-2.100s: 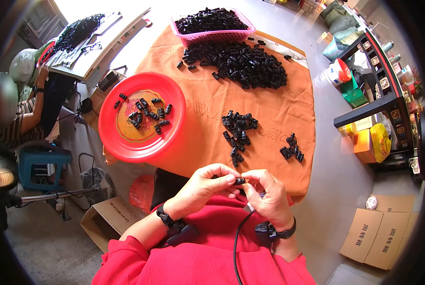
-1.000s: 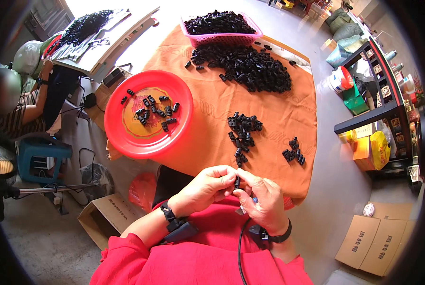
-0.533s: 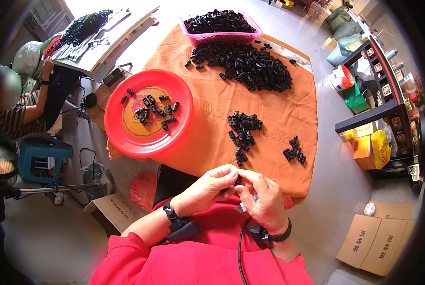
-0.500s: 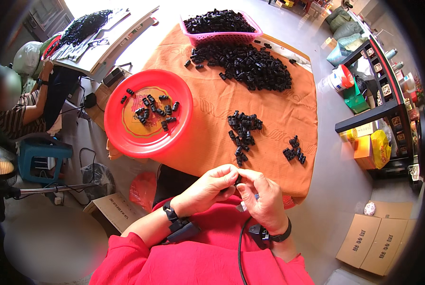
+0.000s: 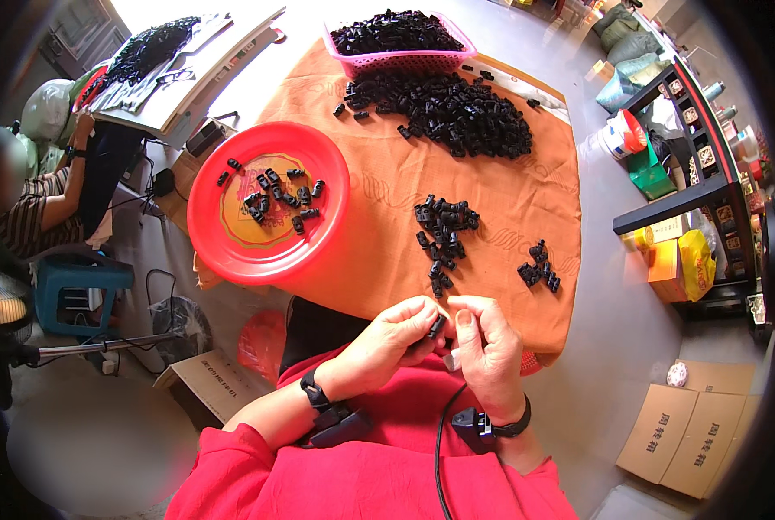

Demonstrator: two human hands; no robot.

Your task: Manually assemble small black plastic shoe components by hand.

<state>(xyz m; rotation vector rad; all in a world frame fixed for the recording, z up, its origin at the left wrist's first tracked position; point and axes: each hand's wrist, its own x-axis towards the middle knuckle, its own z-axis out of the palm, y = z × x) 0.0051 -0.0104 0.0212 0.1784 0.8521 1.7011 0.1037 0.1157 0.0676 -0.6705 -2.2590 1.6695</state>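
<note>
While the left hand [image 5: 389,342] pinches a half-hidden black piece [image 5: 437,327], the curled right hand's [image 5: 491,357] hold is unclear.

Smooth grey floor [image 5: 578,407] around orange-cloth-covered worktop [image 5: 383,269]. Strong light blows the floor out white past the worktop's far left corner. Off its left edge: white-topped table [image 5: 158,120], blue plastic stool [image 5: 84,274], grey panelled door [image 5: 77,33] farther back. Off the right edge: black furniture frame with pale square inlays [image 5: 677,207]. Brown cardboard panels [image 5: 656,416] beyond the near right corner.
</note>
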